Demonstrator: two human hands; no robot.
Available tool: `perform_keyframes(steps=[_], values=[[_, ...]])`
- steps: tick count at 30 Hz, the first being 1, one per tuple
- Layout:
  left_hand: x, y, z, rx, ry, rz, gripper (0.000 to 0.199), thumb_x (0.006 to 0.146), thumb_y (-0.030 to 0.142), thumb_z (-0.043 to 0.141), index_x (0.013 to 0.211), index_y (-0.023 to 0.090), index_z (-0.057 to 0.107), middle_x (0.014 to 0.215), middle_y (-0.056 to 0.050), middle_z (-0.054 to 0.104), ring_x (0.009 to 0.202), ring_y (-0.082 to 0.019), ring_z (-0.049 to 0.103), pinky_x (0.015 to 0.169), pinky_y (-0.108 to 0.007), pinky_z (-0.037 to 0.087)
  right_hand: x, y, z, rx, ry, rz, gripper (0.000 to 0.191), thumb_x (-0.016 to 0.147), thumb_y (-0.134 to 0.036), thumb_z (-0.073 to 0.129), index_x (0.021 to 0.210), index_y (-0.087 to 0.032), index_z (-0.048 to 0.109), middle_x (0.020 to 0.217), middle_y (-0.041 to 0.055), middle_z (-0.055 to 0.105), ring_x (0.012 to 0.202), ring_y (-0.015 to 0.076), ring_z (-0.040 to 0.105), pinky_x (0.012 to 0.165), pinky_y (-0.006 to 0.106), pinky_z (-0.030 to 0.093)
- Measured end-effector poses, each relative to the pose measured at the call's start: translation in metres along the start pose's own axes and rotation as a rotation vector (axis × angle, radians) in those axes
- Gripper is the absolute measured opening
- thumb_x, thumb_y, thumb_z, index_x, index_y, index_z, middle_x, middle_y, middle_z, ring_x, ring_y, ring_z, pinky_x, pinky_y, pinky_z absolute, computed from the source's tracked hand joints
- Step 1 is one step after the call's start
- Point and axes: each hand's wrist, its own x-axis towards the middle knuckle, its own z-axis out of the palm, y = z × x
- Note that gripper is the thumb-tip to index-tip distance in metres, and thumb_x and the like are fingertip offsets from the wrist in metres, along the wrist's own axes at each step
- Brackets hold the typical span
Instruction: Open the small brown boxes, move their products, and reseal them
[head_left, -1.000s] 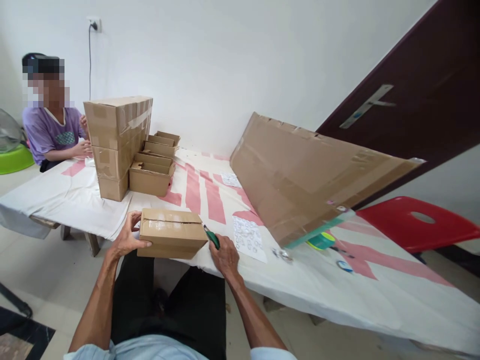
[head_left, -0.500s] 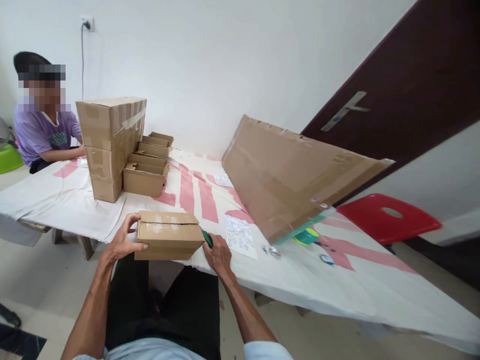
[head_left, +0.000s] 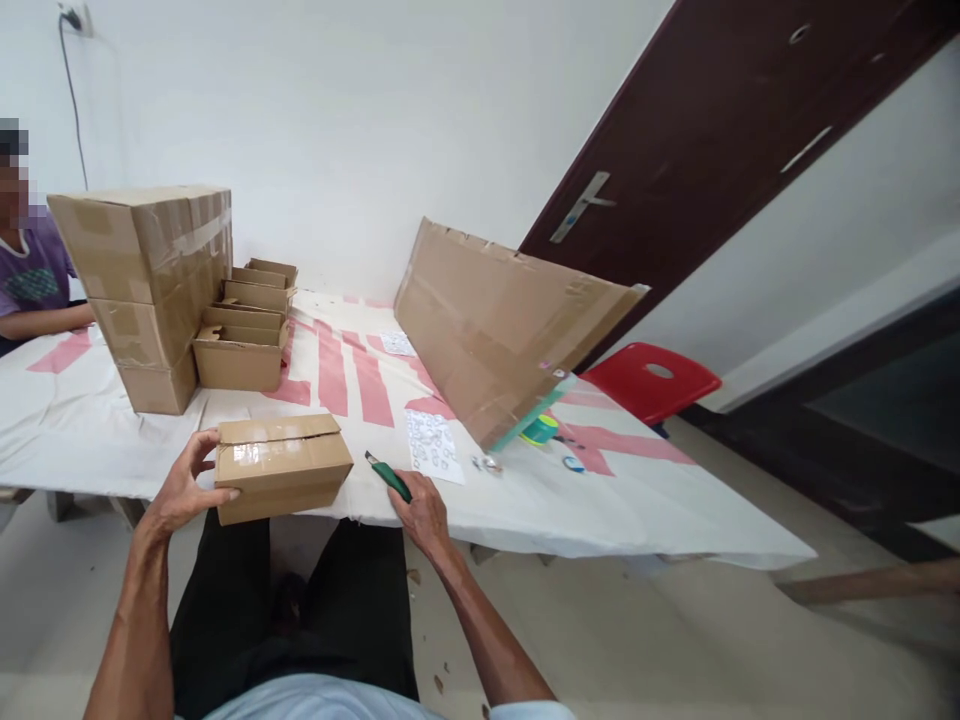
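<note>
A closed brown cardboard box [head_left: 285,478] with clear tape on its top lies at the table's front edge, partly over it. My left hand [head_left: 187,485] grips its left end, thumb on the near side and fingers behind. A dark seam runs along the top between the flaps. To the right of the box, my right hand [head_left: 422,508] is closed around a green utility knife [head_left: 390,478]. The knife's tip points up and left, apart from the box.
Stacked taped boxes [head_left: 142,280] and open boxes [head_left: 240,350] stand at the left. A large cardboard sheet [head_left: 495,330] leans behind a printed paper [head_left: 433,447] and a tape roll [head_left: 540,430]. A red chair [head_left: 652,385] is at the right; a person [head_left: 34,270] sits far left.
The view has turned right, so things appear shifted left. My right hand has drawn the knife away from the box's right end, leaving a gap. My left hand keeps its grip.
</note>
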Motion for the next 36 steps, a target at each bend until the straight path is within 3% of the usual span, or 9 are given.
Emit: perform_keyframes(steps=[6,11,15,19,24,29,36], values=[[-0.005,0.004,-0.004,0.081,-0.078,0.036,0.068,0.069,0.050,0.091,0.121,0.028,0.052,0.155,-0.012,0.052,0.146,-0.038,0.051,0.113,-0.050,0.048,0.001,-0.005,-0.002,0.012,0.084,-0.024,0.029,0.097,-0.030,0.053,0.115,-0.020,0.073,0.102,0.0125,0.072,0.100,0.0291,0.063,0.091,0.043,0.052],[-0.008,0.006,-0.001,0.111,-0.094,0.047,0.061,0.076,0.049,0.086,0.123,0.027,0.054,0.152,-0.013,0.055,0.144,-0.036,0.053,0.112,-0.049,0.049,0.012,-0.018,0.000,0.063,0.208,-0.067,0.026,0.099,-0.035,0.056,0.110,-0.020,0.074,0.103,0.0136,0.073,0.099,0.0303,0.065,0.090,0.047,0.055],[-0.013,0.009,0.001,0.118,-0.100,0.042,0.061,0.076,0.046,0.085,0.125,0.027,0.054,0.154,-0.012,0.053,0.145,-0.037,0.051,0.111,-0.050,0.048,0.031,-0.051,-0.008,0.236,0.271,-0.102,0.024,0.100,-0.036,0.060,0.110,-0.021,0.074,0.105,0.0119,0.074,0.101,0.0288,0.068,0.088,0.047,0.058],[-0.016,0.006,0.001,0.102,-0.107,0.039,0.064,0.075,0.041,0.085,0.129,0.028,0.052,0.158,-0.011,0.049,0.147,-0.036,0.049,0.112,-0.049,0.046,0.049,-0.096,-0.020,0.377,0.218,-0.181,0.025,0.101,-0.036,0.061,0.117,-0.023,0.073,0.114,0.0117,0.072,0.108,0.0279,0.068,0.090,0.046,0.059],[-0.019,-0.007,0.004,0.092,-0.106,0.048,0.084,0.068,0.036,0.088,0.141,0.030,0.048,0.162,-0.011,0.043,0.152,-0.037,0.042,0.114,-0.051,0.044,0.054,-0.127,-0.025,0.422,0.138,-0.262,0.025,0.102,-0.035,0.060,0.120,-0.023,0.073,0.116,0.0118,0.070,0.110,0.0272,0.068,0.095,0.047,0.058],[-0.021,-0.011,0.012,0.054,-0.104,0.072,0.095,0.066,0.037,0.089,0.148,0.029,0.043,0.164,-0.014,0.041,0.156,-0.038,0.036,0.118,-0.055,0.040,0.046,-0.125,-0.023,0.471,0.112,-0.183,0.026,0.102,-0.037,0.059,0.119,-0.023,0.073,0.118,0.0117,0.069,0.108,0.0258,0.068,0.082,0.040,0.061],[-0.026,-0.034,0.011,-0.022,-0.152,-0.034,0.136,0.054,0.043,0.098,0.165,0.026,0.020,0.172,-0.023,0.028,0.163,-0.042,0.022,0.125,-0.062,0.028,0.042,-0.120,-0.021,0.487,0.102,-0.123,0.028,0.100,-0.039,0.058,0.116,-0.022,0.074,0.119,0.0117,0.070,0.109,0.0260,0.068,0.082,0.040,0.062]])
